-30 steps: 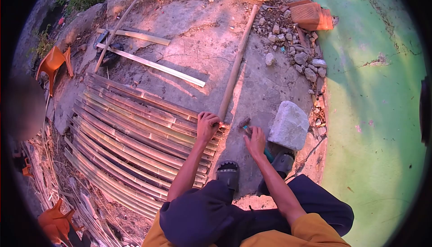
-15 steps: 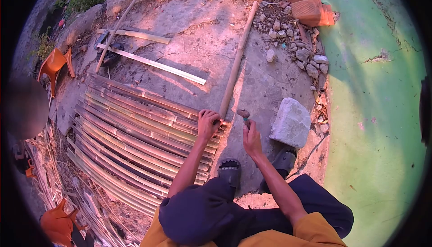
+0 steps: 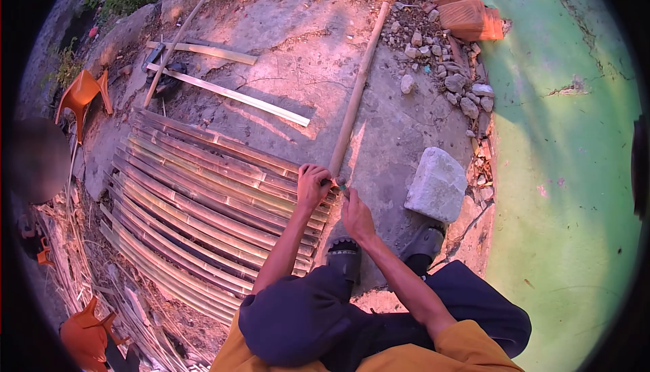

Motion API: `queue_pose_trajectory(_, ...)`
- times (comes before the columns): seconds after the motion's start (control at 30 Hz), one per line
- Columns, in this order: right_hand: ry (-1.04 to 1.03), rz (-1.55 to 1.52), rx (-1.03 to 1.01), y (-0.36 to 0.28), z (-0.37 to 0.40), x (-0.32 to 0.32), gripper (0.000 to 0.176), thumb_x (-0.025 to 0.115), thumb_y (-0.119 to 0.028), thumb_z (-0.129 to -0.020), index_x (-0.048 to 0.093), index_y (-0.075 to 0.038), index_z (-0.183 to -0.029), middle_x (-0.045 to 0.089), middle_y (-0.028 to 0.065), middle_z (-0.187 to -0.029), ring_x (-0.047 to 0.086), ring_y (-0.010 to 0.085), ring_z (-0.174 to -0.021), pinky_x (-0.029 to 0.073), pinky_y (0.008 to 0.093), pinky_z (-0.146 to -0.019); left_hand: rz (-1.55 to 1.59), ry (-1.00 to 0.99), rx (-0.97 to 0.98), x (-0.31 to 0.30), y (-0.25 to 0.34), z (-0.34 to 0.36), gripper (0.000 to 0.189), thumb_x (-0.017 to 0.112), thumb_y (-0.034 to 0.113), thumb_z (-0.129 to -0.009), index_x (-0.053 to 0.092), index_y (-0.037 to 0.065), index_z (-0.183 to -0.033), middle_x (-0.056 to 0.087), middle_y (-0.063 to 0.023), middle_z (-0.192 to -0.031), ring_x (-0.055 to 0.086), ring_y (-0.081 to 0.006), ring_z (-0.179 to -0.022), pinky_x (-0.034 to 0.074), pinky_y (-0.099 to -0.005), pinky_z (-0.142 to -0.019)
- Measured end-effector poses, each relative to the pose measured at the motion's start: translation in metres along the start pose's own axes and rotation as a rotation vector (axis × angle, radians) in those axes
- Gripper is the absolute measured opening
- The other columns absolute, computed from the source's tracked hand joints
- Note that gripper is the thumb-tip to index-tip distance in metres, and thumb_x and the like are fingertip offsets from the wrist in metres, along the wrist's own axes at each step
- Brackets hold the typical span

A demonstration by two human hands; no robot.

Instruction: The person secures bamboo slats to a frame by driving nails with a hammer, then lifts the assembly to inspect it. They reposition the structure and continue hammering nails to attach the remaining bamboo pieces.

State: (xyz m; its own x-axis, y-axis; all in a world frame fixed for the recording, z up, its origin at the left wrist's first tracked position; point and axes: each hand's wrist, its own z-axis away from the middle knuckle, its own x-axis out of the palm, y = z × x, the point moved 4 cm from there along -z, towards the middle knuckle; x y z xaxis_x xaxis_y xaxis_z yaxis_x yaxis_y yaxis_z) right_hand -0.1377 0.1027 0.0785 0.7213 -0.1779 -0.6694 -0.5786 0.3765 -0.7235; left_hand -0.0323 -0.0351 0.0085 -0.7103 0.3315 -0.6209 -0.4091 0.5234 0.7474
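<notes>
My right hand (image 3: 357,217) is wrapped around the handle of a small hammer (image 3: 343,188). The hammer's head is close beside the fingers of my left hand (image 3: 314,186), at the near end of a long round wooden pole (image 3: 360,88). My left fingers are closed in a pinch at the corner of a panel of split bamboo slats (image 3: 203,199). Whatever they pinch is too small and covered to make out. The slats lie side by side on the ground to the left, their right ends lined up near the pole.
A pale stone block (image 3: 437,186) sits right of my right hand, by my shoe (image 3: 425,242). Two light wooden strips (image 3: 237,98) lie beyond the slats. Rubble (image 3: 440,54) and orange tiles (image 3: 470,18) edge the green floor (image 3: 562,203). An orange chair (image 3: 81,98) is far left.
My right hand has swung the hammer leftward and down, bringing its head next to my left fingers. My left hand has stayed in place.
</notes>
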Motion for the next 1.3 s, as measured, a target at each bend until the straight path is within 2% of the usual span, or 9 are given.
queue_pose_trajectory(0.27, 0.078, -0.024, -0.039, 0.005, 0.001, 0.0, 0.035, 0.053, -0.013, -0.104, 0.047, 0.001, -0.135, 0.068, 0.0348, -0.106, 0.067, 0.0546, -0.091, 0.053, 0.0616, -0.074, 0.01, 0.013, -0.013, 0.002, -0.002, 0.003, 0.017, 0.081, 0.011, -0.068, 0.067, 0.012, -0.078, 0.069, 0.0006, -0.088, 0.065, -0.0226, -0.099, 0.038, -0.0418, -0.103)
queue_pose_trajectory(0.37, -0.013, 0.012, -0.059, 0.007, -0.008, 0.003, 0.035, 0.053, -0.012, -0.105, 0.046, 0.0, -0.137, 0.068, 0.0346, -0.106, 0.067, 0.0542, -0.091, 0.053, 0.0607, -0.072, -0.007, -0.011, -0.017, 0.002, -0.003, 0.003, 0.018, 0.082, 0.015, -0.068, 0.067, 0.012, -0.078, 0.069, 0.0004, -0.089, 0.065, -0.0224, -0.1, 0.038, -0.0419, -0.103)
queue_pose_trajectory(0.53, 0.165, -0.106, -0.112, -0.012, 0.002, -0.013, 0.031, 0.051, -0.009, -0.103, 0.047, 0.001, -0.133, 0.068, 0.0344, -0.098, 0.066, 0.0555, -0.091, 0.051, 0.0616, -0.074, 0.005, -0.009, -0.02, -0.004, 0.006, 0.002, 0.018, 0.082, 0.015, -0.068, 0.067, 0.012, -0.078, 0.07, 0.0005, -0.09, 0.064, -0.0222, -0.101, 0.038, -0.042, -0.104)
queue_pose_trajectory(0.57, 0.158, -0.105, -0.109, -0.01, 0.002, -0.011, 0.031, 0.051, -0.009, -0.103, 0.047, 0.001, -0.133, 0.068, 0.0344, -0.098, 0.066, 0.0555, -0.091, 0.051, 0.0616, -0.074, 0.01, -0.006, -0.017, -0.006, 0.009, 0.0, 0.018, 0.082, 0.014, -0.068, 0.068, 0.012, -0.078, 0.07, 0.0005, -0.09, 0.064, -0.0222, -0.102, 0.038, -0.0421, -0.104)
queue_pose_trajectory(0.63, -0.035, 0.065, 0.026, 0.0, -0.004, 0.001, 0.031, 0.052, -0.008, -0.103, 0.047, 0.001, -0.132, 0.067, 0.0341, -0.096, 0.066, 0.0556, -0.09, 0.05, 0.0613, -0.072, 0.002, -0.022, -0.021, -0.002, 0.002, 0.002, 0.018, 0.083, 0.015, -0.068, 0.068, 0.012, -0.078, 0.07, 0.0005, -0.09, 0.064, -0.0223, -0.102, 0.038, -0.0422, -0.105)
queue_pose_trajectory(0.77, 0.02, 0.011, -0.059, -0.011, -0.003, -0.004, 0.031, 0.053, -0.008, -0.103, 0.047, 0.0, -0.132, 0.067, 0.034, -0.096, 0.066, 0.0557, -0.088, 0.05, 0.0613, -0.07, -0.028, -0.043, -0.026, 0.001, -0.001, 0.003, 0.019, 0.083, 0.015, -0.068, 0.069, 0.011, -0.08, 0.07, 0.0003, -0.091, 0.064, -0.0227, -0.103, 0.037, -0.0422, -0.105)
queue_pose_trajectory(0.83, 0.147, -0.135, -0.134, -0.021, -0.001, -0.013, 0.031, 0.054, -0.009, -0.103, 0.047, 0.0, -0.132, 0.068, 0.0342, -0.097, 0.066, 0.0557, -0.088, 0.051, 0.0614, -0.071, -0.015, -0.042, -0.026, -0.002, 0.003, 0.001, 0.019, 0.083, 0.015, -0.068, 0.069, 0.011, -0.08, 0.07, 0.0002, -0.091, 0.064, -0.0228, -0.103, 0.037, -0.0422, -0.105)
queue_pose_trajectory(1.07, -0.014, 0.086, -0.056, -0.002, -0.007, 0.005, 0.028, 0.052, -0.011, -0.105, 0.046, -0.002, -0.131, 0.067, 0.0338, -0.096, 0.066, 0.0547, -0.085, 0.05, 0.0618, -0.068, -0.046, -0.023, -0.016, 0.0, -0.001, -0.001, 0.02, 0.083, 0.018, -0.068, 0.07, 0.011, -0.081, 0.07, -0.0001, -0.092, 0.064, -0.0227, -0.103, 0.037, -0.0423, -0.104)
queue_pose_trajectory(1.3, 0.137, -0.131, -0.127, -0.005, 0.003, -0.002, 0.023, 0.05, -0.011, -0.106, 0.044, 0.002, -0.125, 0.064, 0.0336, -0.083, 0.064, 0.0569, -0.079, 0.045, 0.0621, -0.062, -0.05, -0.029, -0.013, -0.005, 0.008, 0.003, 0.018, 0.082, 0.015, -0.067, 0.07, 0.01, -0.079, 0.071, -0.0005, -0.092, 0.065, -0.0231, -0.104, 0.038, -0.0414, -0.103)
